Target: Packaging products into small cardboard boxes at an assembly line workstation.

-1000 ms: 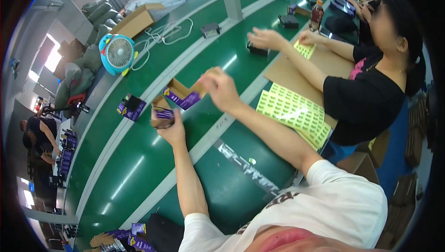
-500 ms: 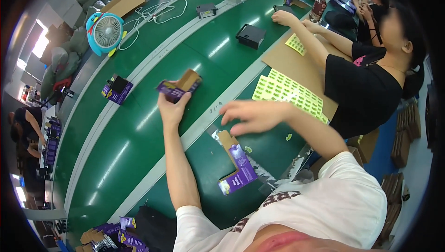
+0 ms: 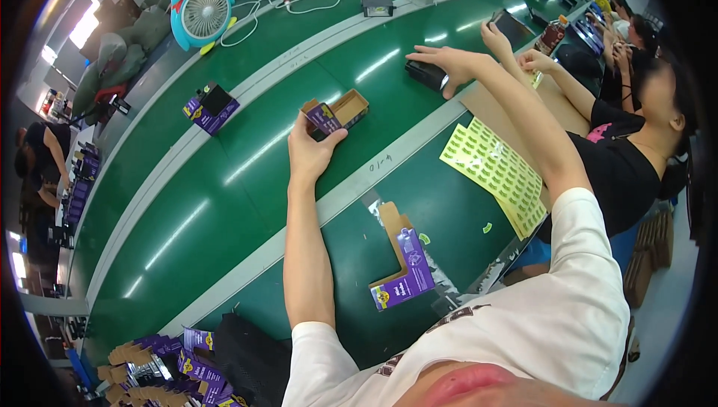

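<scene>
Both hands work over the belt: the left hand (image 3: 310,154) grips an open carton (image 3: 323,117), thumb on the near side and fingers around the far one, while the right hand (image 3: 458,64) reaches across to a black device (image 3: 425,75). Its fingers stretch over the device's top and its thumb hangs at the near side; whether they have closed on it, I cannot tell.

The carton, purple outside and bare brown cardboard inside, is tilted above the green belt (image 3: 247,212), with the device farther to the right near the belt's edge rail. The step in hand looks like fetching the device while the carton is held ready. The next move seems to call for a secure pinch on the device's sides, with the left hand keeping the carton's open side accessible.

Nearer the body, an L-shaped purple cardboard piece (image 3: 407,268) lies on the worktop, small loose labels beside it. To its right are yellow-green label sheets (image 3: 497,175), next to a co-worker (image 3: 621,167) in black. Across the belt sits a purple box (image 3: 211,110) with a black unit on it; beyond it stands a blue fan (image 3: 203,16). More purple cartons (image 3: 198,369) pile up at lower left.
</scene>
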Available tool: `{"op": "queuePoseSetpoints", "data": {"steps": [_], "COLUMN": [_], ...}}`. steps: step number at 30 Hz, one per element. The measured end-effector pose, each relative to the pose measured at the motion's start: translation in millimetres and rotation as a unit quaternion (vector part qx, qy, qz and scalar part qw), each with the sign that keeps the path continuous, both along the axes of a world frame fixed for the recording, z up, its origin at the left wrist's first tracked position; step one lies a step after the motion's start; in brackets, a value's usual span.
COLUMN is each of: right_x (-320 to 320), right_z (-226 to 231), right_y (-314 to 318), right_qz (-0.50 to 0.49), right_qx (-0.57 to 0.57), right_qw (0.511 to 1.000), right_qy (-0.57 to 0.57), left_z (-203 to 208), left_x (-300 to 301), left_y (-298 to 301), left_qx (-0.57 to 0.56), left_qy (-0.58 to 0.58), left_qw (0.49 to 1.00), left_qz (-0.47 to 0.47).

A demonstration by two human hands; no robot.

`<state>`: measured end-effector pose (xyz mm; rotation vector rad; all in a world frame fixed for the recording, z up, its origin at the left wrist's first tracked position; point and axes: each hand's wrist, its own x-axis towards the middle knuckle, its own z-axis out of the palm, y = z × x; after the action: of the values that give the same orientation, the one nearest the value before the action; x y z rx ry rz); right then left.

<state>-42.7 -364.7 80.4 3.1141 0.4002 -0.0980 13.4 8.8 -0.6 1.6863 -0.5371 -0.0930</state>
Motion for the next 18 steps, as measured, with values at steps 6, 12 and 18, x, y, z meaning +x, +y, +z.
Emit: {"op": "queuePoseSetpoints", "data": {"steps": [6,12,18], "right_x": [35.1,40.2,38.9], "right_z": [-9.6,-24.8,-32.7], "right_y": [27.3,87.6,131.8], "right_qz": [-0.065,-0.142,-0.024], "right_qx": [0.106,0.632,0.702], "right_qw": [0.992,0.762,0.707], "right_qy": [0.029,0.001,0.082], "left_z": [7.3,4.0,9.2], "left_x": [12.5,11.3,18.5], "left_y": [1.0,8.0,15.8], "left_qx": [-0.002,-0.031,-0.041], "left_qy": [0.037,0.029,0.035], "left_qw": [0.999,0.999,0.998], "left_qz": [0.002,-0.009,-0.039]}}
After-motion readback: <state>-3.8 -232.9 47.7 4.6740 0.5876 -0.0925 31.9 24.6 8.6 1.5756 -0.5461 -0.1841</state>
